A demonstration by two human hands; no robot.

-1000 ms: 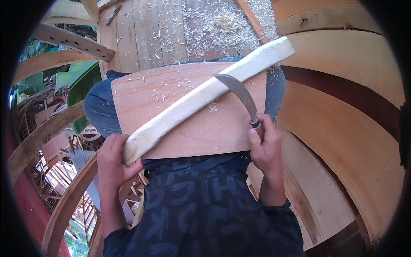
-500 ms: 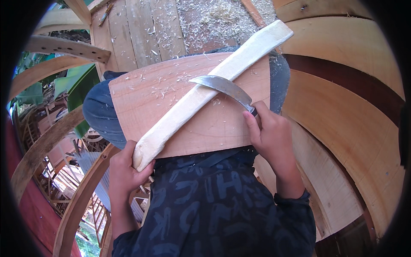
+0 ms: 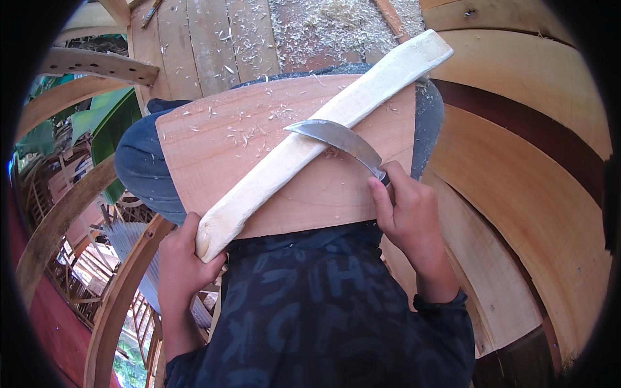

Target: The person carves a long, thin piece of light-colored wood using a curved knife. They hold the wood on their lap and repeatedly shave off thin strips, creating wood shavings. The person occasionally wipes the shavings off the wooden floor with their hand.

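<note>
A long pale piece of wood (image 3: pixel 278 167) lies slantwise over a flat reddish-brown board (image 3: pixel 213 139) on my lap. Its near end is gripped by my left hand (image 3: pixel 184 255), thumb on one side and fingers at the other. My right hand (image 3: pixel 411 207) is closed round the handle of a curved knife (image 3: pixel 343 139), most of the handle hidden in the palm. The blade crosses the top of the pale wood near its middle, its tip pointing left. Small shavings are scattered on the board.
Curved wooden planks (image 3: pixel 517 161) rise along my right side. Plank flooring (image 3: pixel 213 45) ahead carries a heap of shavings (image 3: pixel 343 29). Curved wooden ribs (image 3: pixel 126 291) stand to the left, with green leaves (image 3: pixel 113 126) beyond them. A pencil-like stick (image 3: pixel 151 13) lies at the far left.
The blade has slid slightly toward me along the pale wood, with my right hand a little lower. The view has shifted slightly; both hands keep their hold.
</note>
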